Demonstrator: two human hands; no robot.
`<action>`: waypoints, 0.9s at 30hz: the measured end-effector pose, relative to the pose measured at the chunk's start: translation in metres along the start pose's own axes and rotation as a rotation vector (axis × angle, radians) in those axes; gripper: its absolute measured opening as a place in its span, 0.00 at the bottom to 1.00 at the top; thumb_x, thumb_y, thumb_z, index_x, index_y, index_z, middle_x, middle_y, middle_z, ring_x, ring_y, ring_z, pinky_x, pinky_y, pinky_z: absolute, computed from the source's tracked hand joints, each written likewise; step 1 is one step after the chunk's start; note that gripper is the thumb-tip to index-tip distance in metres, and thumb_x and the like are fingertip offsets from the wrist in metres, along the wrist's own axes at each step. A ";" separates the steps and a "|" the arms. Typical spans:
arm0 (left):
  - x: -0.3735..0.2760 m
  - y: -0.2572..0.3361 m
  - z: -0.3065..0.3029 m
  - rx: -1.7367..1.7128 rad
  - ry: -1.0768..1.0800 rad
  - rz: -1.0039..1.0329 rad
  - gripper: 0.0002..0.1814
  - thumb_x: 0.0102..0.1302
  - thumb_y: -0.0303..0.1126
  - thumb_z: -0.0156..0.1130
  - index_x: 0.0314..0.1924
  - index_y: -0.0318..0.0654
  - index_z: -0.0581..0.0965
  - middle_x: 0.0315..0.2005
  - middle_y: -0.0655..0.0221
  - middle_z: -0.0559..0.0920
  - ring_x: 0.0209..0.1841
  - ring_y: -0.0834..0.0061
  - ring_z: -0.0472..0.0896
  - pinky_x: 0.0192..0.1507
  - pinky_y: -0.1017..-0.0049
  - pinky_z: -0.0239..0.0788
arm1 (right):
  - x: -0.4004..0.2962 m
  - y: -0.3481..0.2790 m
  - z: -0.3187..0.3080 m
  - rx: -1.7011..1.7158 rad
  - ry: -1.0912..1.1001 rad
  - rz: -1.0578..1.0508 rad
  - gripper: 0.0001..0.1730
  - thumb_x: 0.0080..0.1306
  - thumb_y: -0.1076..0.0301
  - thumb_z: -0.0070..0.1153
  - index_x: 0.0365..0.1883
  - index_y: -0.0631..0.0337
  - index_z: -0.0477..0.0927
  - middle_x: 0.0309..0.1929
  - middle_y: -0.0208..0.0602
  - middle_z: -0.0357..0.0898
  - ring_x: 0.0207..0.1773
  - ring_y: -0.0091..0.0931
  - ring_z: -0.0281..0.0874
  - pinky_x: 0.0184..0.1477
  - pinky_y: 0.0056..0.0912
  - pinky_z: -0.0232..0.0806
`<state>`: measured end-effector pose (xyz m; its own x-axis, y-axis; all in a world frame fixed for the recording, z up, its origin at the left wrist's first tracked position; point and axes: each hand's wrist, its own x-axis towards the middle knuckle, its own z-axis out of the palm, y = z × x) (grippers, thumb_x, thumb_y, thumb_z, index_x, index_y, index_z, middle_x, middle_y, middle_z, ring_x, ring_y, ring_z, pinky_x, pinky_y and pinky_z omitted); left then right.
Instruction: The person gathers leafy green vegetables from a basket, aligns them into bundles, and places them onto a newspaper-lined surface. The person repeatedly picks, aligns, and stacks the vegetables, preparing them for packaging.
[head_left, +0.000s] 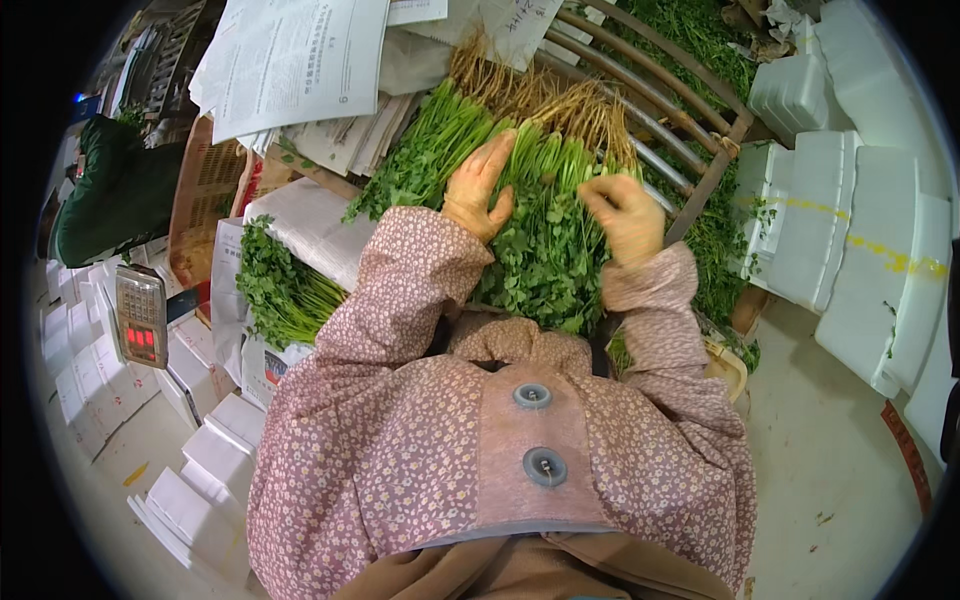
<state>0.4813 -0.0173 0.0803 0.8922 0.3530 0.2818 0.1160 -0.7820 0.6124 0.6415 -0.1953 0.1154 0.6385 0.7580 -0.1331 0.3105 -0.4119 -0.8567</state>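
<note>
A wide bunch of leafy green herbs (544, 255), like coriander, lies before me with its brown roots pointing away. My left hand (481, 184) rests on the stems left of the middle, its fingers straight and the thumb apart. My right hand (626, 217) is over the right edge of the bunch, blurred, thumb and forefinger bent towards each other near the stems; whether anything is pinched between them cannot be told. To the left, a second bunch of the herbs (281, 289) lies beside a white wrapped bundle (311, 229).
Printed paper sheets (300, 64) are stacked at the upper left. A slatted metal rack (645, 90) extends behind the roots. White foam boxes (814, 217) line the right side. At left are a scale's display (141, 315), more white boxes (97, 382), an orange crate (201, 202) and a person's green sleeve (112, 191).
</note>
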 end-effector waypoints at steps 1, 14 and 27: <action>0.002 0.002 0.001 0.000 0.013 0.019 0.43 0.56 0.24 0.55 0.73 0.44 0.54 0.65 0.54 0.66 0.65 0.52 0.66 0.64 0.60 0.61 | 0.004 0.004 -0.009 0.240 0.028 0.071 0.09 0.63 0.67 0.63 0.38 0.63 0.83 0.36 0.33 0.82 0.38 0.24 0.78 0.41 0.24 0.70; -0.002 0.005 0.001 -0.011 0.018 -0.010 0.42 0.56 0.25 0.56 0.72 0.43 0.55 0.65 0.55 0.66 0.65 0.52 0.65 0.64 0.59 0.60 | 0.021 0.017 -0.013 0.224 -0.087 0.113 0.07 0.60 0.67 0.64 0.37 0.56 0.84 0.36 0.30 0.80 0.42 0.25 0.77 0.49 0.27 0.69; 0.023 0.028 -0.007 0.192 -0.004 0.001 0.44 0.49 0.23 0.55 0.71 0.46 0.58 0.64 0.55 0.65 0.66 0.51 0.63 0.65 0.55 0.58 | 0.088 0.092 -0.112 -0.600 0.669 0.392 0.24 0.67 0.66 0.56 0.61 0.58 0.70 0.56 0.46 0.75 0.59 0.37 0.74 0.59 0.42 0.69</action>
<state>0.5018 -0.0276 0.1093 0.8940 0.3506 0.2790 0.1962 -0.8661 0.4597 0.8052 -0.2229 0.0803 0.9826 0.1458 0.1148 0.1797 -0.9021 -0.3923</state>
